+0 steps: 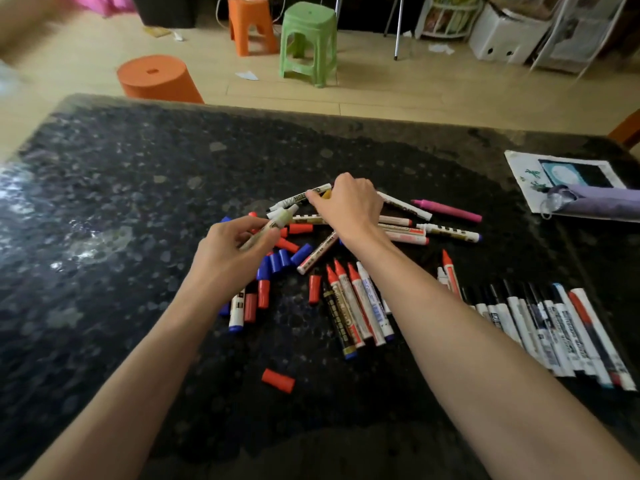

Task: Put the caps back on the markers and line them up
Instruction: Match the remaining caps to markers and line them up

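Red cap [278,380] loose near me; my left hand [228,252] grips a tilted green-tipped marker [275,224]; right hand [349,206], palm down, pinches a yellow piece [325,194]; cap or marker, can't tell.

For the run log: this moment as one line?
left hand: holds marker | right hand: pinches yellow piece | lined-up row: at right | red cap: loose on table

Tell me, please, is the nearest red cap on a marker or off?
Off. The red cap lies by itself on the table, touching nothing else.
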`<state>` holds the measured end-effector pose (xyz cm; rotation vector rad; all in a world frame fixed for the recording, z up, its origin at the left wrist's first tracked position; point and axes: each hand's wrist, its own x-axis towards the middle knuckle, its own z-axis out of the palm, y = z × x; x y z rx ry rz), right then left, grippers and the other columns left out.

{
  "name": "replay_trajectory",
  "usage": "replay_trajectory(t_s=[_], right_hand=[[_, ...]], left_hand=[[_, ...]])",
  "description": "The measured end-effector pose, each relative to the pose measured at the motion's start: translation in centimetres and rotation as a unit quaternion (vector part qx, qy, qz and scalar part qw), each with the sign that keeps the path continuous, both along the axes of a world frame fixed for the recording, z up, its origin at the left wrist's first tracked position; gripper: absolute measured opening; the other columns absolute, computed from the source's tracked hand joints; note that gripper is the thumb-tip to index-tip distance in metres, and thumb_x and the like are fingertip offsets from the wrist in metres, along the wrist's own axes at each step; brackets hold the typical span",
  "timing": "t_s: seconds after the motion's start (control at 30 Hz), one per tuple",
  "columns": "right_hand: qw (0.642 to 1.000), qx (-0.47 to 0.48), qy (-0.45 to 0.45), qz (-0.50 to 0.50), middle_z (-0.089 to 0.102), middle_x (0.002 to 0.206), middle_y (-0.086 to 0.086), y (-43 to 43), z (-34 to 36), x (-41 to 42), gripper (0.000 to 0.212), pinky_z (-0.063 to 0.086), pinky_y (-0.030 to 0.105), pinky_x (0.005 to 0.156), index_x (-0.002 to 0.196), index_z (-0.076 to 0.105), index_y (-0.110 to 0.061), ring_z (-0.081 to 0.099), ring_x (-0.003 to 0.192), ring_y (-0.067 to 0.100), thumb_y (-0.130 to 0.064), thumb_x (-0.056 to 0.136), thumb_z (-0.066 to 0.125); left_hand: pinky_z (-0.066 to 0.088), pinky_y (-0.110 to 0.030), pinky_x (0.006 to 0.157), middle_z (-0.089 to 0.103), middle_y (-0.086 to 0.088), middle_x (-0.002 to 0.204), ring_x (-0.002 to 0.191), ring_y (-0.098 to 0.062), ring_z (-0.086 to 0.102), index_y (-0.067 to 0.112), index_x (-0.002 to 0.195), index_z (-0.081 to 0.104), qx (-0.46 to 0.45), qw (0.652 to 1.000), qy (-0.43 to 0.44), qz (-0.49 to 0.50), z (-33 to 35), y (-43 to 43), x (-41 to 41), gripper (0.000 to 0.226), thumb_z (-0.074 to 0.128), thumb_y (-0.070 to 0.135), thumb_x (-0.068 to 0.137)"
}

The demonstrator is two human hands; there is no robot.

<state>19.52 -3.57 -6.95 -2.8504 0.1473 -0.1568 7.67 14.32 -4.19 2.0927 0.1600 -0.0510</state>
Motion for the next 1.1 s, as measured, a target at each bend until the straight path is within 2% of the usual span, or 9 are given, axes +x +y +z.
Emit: replay_trajectory(t_s=[0.1,0.2,0.4,0.53,0.67,0.83,0.87,0.97,1.1], right_hand=[[0.998,-0.050,0.038,-0.023,0.070,0.121,0.009,1.1,0.2,0.8,0.049,0.039,0.037,0.075,0.119,0.067,-0.017,0.058,0.120,0.031,-0.058,0.092,0.068],[0.997,-0.022,0.060,-0.044,0.070,0.121,0.009,1.3,0.5,0.9,0.049,0.042,0.037,0.077,0.119,0.067,-0.017,0.060,0.118,0.031,-0.056,0.090,0.071],[0.983,0.177,0.051,0.001,0.075,0.085,-0.007,-2.9,2.9,-3.2,0.024,0.059,0.040,0.081,0.085,0.069,-0.027,0.073,0.088,0.015,-0.046,0.079,0.081],[0.949,0.299,0.064,0.080,0.076,0.092,-0.009,-7.9,4.4,-8.5,0.020,0.063,0.040,0.085,0.103,0.072,-0.032,0.074,0.083,0.005,-0.032,0.086,0.083],[0.952,0.273,0.037,0.132,0.073,0.105,-0.018,-11.2,4.0,-13.0,0.029,0.058,0.029,0.089,0.118,0.074,-0.037,0.068,0.096,-0.001,-0.028,0.092,0.079],[0.948,0.282,-0.017,0.150,0.067,0.124,-0.021,-12.4,2.6,-15.4,0.030,0.050,0.025,0.096,0.123,0.072,-0.033,0.062,0.113,0.000,-0.023,0.095,0.075],[0.946,0.286,-0.024,0.150,0.067,0.124,-0.020,-12.5,2.5,-15.5,0.030,0.050,0.025,0.096,0.123,0.072,-0.032,0.062,0.114,0.001,-0.021,0.095,0.075],[0.943,0.294,-0.025,0.154,0.066,0.125,-0.019,-12.5,2.6,-15.8,0.030,0.049,0.022,0.096,0.123,0.072,-0.030,0.061,0.116,0.002,-0.020,0.095,0.075],[0.941,0.294,-0.005,0.164,0.065,0.122,-0.017,-12.3,2.8,-15.9,0.030,0.048,0.015,0.084,0.122,0.072,-0.030,0.064,0.104,0.004,-0.019,0.095,0.075]], left_hand=[[0.043,-0.030,0.061,0.070,0.002,0.072,0.060,-0.010,0.053,0.034,0.104,0.076,0.002,1.000,-0.001,0.003,-0.1,0.1,0.1,0.015,0.066,0.042,0.095],[0.042,-0.026,0.057,0.067,0.004,0.071,0.058,-0.008,0.052,0.031,0.110,0.077,0.012,1.000,-0.001,0.004,-0.5,0.2,0.2,0.020,0.068,0.041,0.094],[0.049,-0.033,0.067,0.072,-0.005,0.086,0.075,-0.021,0.065,0.034,0.117,0.074,0.016,0.999,0.004,-0.037,-0.4,-0.1,0.0,0.024,0.064,0.043,0.097],[0.054,-0.036,0.077,0.074,0.002,0.091,0.086,-0.016,0.069,0.041,0.112,0.074,0.022,0.997,0.001,-0.076,-0.6,-1.3,-0.4,0.018,0.066,0.044,0.096],[0.049,-0.020,0.077,0.072,0.018,0.097,0.092,0.001,0.065,0.042,0.114,0.072,0.039,0.990,-0.013,-0.132,0.1,-3.0,-1.1,0.020,0.067,0.042,0.095],[0.057,-0.048,0.084,0.074,0.015,0.086,0.082,-0.007,0.069,0.052,0.111,0.071,0.066,0.983,-0.002,-0.174,0.1,-4.3,-1.6,0.021,0.064,0.056,0.091],[0.056,-0.048,0.085,0.073,0.017,0.086,0.082,-0.005,0.068,0.053,0.110,0.071,0.067,0.982,-0.004,-0.176,0.1,-4.5,-1.7,0.020,0.064,0.057,0.091],[0.052,-0.031,0.070,0.072,0.016,0.082,0.072,-0.001,0.064,0.047,0.111,0.073,0.058,0.980,-0.015,-0.190,0.2,-5.2,-1.8,0.018,0.067,0.045,0.094],[0.052,-0.031,0.066,0.071,0.012,0.079,0.069,-0.007,0.063,0.046,0.112,0.073,0.062,0.974,-0.011,-0.216,0.4,-6.2,-1.8,0.019,0.067,0.042,0.095]])
